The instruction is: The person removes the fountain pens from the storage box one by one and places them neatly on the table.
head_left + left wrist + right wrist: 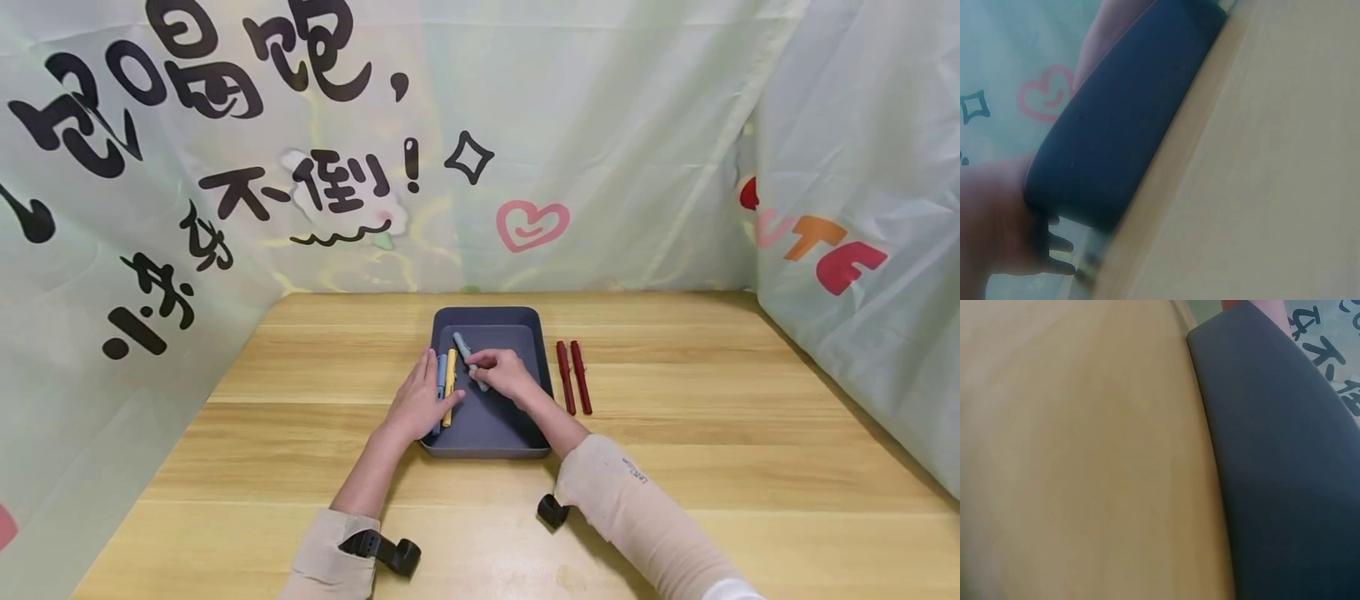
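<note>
Right grip (504, 372) pinches a grey-green plastic pen (468, 361) w/ curled fingers, inside the dark blue rectangular plastic tray (487, 317); pen lies tilted, tip toward tray's far-left corner. Left grip (418, 403) rests flat, fingers straight, over tray's left edge, touching a yellow pen (449, 385) and a blue pen (441, 372) lying side by side along that wall. Tray sits mid light-wood worktop (712, 467). Two dark red pens (573, 377) lie parallel on worktop just beside tray's right edge. Wrist views blurred: only tray wall & wood visible.
</note>
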The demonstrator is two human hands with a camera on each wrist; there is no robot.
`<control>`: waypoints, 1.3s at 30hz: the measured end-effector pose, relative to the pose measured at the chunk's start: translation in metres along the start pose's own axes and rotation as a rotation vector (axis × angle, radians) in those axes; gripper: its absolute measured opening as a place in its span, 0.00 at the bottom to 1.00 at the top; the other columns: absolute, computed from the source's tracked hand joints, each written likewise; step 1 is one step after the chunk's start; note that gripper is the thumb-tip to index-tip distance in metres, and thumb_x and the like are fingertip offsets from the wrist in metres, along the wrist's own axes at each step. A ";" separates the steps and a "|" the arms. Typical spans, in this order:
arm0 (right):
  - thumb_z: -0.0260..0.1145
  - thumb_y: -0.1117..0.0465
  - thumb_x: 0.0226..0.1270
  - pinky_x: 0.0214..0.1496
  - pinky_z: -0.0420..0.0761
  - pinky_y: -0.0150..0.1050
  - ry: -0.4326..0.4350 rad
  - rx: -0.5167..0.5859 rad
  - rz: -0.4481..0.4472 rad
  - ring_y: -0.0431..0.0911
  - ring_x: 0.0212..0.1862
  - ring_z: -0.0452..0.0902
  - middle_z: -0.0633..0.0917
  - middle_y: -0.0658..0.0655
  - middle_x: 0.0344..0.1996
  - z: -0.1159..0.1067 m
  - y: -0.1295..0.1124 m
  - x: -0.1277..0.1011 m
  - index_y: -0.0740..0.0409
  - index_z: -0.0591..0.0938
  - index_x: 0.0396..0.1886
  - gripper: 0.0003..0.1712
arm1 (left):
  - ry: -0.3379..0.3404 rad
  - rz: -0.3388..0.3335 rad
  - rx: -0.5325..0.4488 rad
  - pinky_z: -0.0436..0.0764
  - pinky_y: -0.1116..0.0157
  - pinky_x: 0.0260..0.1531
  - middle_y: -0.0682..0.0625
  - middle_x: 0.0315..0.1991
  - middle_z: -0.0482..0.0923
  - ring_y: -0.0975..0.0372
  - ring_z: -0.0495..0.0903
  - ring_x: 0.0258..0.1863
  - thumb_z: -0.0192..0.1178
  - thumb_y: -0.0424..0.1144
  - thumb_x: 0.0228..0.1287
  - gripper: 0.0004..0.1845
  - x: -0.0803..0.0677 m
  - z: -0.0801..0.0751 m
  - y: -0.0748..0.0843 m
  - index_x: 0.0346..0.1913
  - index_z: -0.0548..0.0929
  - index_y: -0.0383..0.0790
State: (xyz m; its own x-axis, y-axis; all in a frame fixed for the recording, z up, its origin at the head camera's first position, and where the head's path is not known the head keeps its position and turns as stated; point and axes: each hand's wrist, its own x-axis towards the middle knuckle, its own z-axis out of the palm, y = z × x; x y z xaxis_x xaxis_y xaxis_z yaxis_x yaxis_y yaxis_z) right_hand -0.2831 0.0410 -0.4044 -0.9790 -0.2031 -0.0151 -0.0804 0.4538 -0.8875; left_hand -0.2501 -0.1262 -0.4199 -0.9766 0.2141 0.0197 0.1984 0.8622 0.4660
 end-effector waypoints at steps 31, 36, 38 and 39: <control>0.62 0.67 0.63 0.42 0.77 0.40 -0.060 0.146 -0.080 0.56 0.46 0.76 0.79 0.67 0.46 -0.062 -0.009 -0.044 0.64 0.78 0.51 0.17 | 0.008 -0.006 -0.032 0.52 0.51 0.62 0.40 0.72 0.36 0.49 0.43 0.68 0.52 0.56 0.64 0.48 -0.001 -0.001 0.001 0.71 0.39 0.31; 0.62 0.67 0.63 0.44 0.76 0.43 -0.049 0.129 -0.108 0.54 0.46 0.76 0.79 0.66 0.46 -0.075 -0.004 -0.054 0.65 0.78 0.52 0.17 | 0.007 0.000 -0.025 0.52 0.51 0.62 0.40 0.72 0.36 0.48 0.44 0.68 0.52 0.56 0.64 0.47 -0.002 -0.002 0.002 0.71 0.40 0.31; 0.61 0.66 0.63 0.46 0.75 0.43 -0.043 0.118 -0.112 0.52 0.47 0.76 0.79 0.65 0.47 -0.081 -0.002 -0.058 0.66 0.77 0.53 0.18 | 0.003 -0.004 -0.025 0.52 0.51 0.62 0.40 0.72 0.36 0.49 0.44 0.68 0.52 0.56 0.64 0.48 -0.002 -0.002 0.002 0.71 0.39 0.31; 0.61 0.66 0.64 0.46 0.75 0.42 -0.041 0.115 -0.113 0.52 0.47 0.75 0.79 0.66 0.47 -0.084 -0.001 -0.059 0.67 0.76 0.54 0.19 | 0.002 -0.003 -0.026 0.52 0.51 0.62 0.40 0.72 0.36 0.48 0.44 0.68 0.52 0.56 0.64 0.48 -0.002 -0.002 0.002 0.71 0.39 0.31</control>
State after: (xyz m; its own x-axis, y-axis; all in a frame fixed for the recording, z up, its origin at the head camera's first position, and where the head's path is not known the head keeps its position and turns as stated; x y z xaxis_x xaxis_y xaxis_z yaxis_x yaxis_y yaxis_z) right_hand -0.2409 0.1251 -0.3637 -0.9563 -0.2836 0.0714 -0.1657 0.3242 -0.9314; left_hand -0.2480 -0.1254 -0.4175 -0.9773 0.2112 0.0198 0.1937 0.8505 0.4891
